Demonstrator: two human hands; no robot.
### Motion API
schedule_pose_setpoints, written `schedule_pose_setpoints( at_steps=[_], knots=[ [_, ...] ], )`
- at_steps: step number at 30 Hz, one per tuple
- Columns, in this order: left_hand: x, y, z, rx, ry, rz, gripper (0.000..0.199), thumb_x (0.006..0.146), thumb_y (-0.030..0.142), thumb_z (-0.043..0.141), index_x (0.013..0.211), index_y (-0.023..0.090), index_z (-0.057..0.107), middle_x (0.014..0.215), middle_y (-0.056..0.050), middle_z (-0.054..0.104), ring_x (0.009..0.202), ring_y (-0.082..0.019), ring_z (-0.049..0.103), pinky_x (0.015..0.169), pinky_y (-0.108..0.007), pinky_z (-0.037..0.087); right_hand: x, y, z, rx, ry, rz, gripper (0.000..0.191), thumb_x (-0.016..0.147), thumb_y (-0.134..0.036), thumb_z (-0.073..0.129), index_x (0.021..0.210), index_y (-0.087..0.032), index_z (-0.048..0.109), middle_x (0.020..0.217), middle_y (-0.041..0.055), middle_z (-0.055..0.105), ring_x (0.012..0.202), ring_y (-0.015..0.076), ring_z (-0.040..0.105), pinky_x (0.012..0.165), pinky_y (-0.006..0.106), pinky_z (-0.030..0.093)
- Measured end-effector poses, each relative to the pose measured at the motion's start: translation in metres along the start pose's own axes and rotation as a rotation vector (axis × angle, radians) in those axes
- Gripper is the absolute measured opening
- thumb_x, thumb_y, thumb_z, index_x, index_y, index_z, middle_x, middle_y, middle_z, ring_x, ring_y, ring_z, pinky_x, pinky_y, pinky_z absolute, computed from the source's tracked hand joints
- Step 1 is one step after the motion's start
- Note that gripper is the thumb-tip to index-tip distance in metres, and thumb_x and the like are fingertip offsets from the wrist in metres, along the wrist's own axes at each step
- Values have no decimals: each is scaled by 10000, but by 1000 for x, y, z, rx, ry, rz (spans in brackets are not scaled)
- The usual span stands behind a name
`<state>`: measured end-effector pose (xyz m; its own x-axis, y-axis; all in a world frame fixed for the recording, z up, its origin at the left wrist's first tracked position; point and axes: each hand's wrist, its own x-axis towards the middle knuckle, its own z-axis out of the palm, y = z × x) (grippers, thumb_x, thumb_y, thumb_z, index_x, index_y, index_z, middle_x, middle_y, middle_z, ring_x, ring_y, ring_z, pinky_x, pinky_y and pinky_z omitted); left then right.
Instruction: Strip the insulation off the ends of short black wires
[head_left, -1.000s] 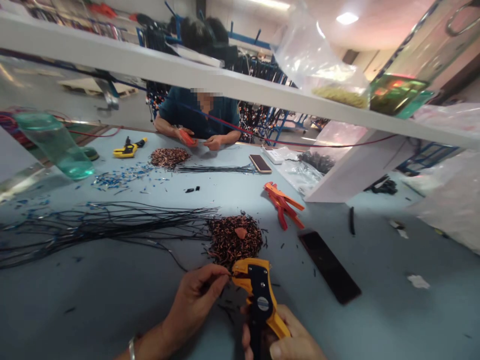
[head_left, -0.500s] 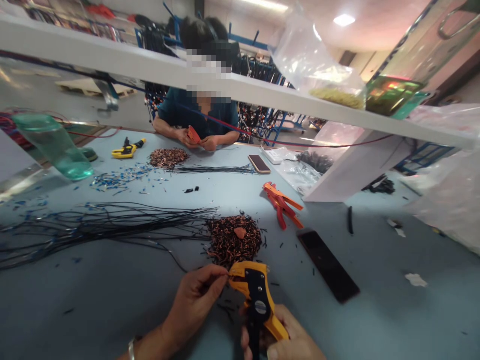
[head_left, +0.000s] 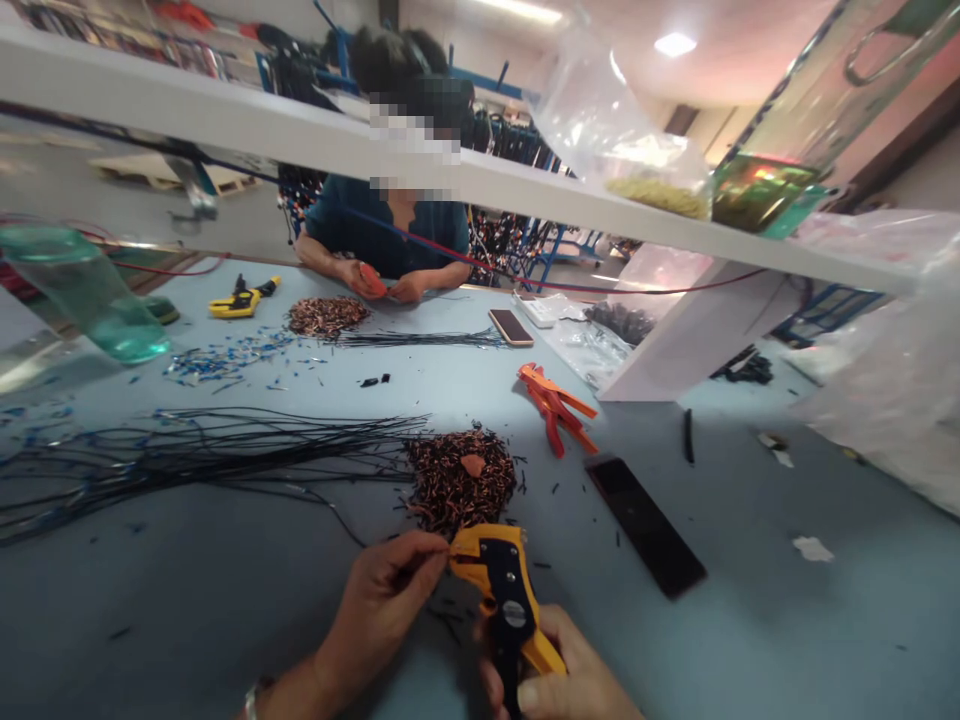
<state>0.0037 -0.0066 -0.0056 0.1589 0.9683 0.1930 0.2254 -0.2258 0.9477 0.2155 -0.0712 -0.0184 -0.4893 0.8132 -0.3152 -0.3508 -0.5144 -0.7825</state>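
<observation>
My right hand (head_left: 562,660) grips the handles of a yellow and black wire stripper (head_left: 504,585). The stripper's jaws point left, towards my left hand (head_left: 386,590), which pinches a thin black wire (head_left: 345,520) at the jaws. The wire's tip is hidden by my fingers and the tool. Just beyond the jaws lies a heap of black insulation scraps and copper bits (head_left: 450,500) with an orange piece on top. A bundle of long black wires (head_left: 247,455) with blue ends stretches left from the heap.
Right of the heap lie red-orange pliers (head_left: 555,405) and a black phone (head_left: 645,525). Across the table a co-worker (head_left: 390,240) holds an orange tool, near another yellow stripper (head_left: 244,300) and scrap pile. A white shelf (head_left: 480,175) crosses above; a green bottle (head_left: 97,300) stands left.
The whole view shifts slightly to the left. Both my hands keep the same hold on the wire and stripper. Across the table, the co-worker's orange tool has tilted a little.
</observation>
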Motion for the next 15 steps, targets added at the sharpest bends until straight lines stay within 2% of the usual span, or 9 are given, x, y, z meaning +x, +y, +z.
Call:
schedule_pose_setpoints(
  at_steps=[4, 10, 15],
  knots=[
    [0, 1, 0, 2, 1, -10, 199, 821, 290, 582, 745, 162, 714, 629, -9, 694, 545, -112, 609, 517, -153, 475, -3, 2, 4, -34, 55, 1, 553, 632, -410, 815, 1023, -130, 543, 746, 10, 638, 590, 116, 584, 577, 248, 409],
    [2, 5, -1, -15, -15, -20, 206, 816, 303, 581, 742, 160, 710, 601, -2, 680, 529, -110, 600, 504, -148, 473, -2, 6, 11, -40, 154, 10, 576, 574, -458, 845, 940, -150, 522, 695, -6, 632, 556, 104, 558, 558, 245, 388],
    [4, 5, -4, 11, -54, -5, 233, 844, 315, 555, 768, 162, 713, 628, -7, 696, 546, -118, 615, 509, -153, 479, 2, 9, 15, -85, 244, -3, 590, 554, -521, 836, 892, -159, 515, 541, -49, 580, 464, 89, 490, 475, 215, 325]
  ],
)
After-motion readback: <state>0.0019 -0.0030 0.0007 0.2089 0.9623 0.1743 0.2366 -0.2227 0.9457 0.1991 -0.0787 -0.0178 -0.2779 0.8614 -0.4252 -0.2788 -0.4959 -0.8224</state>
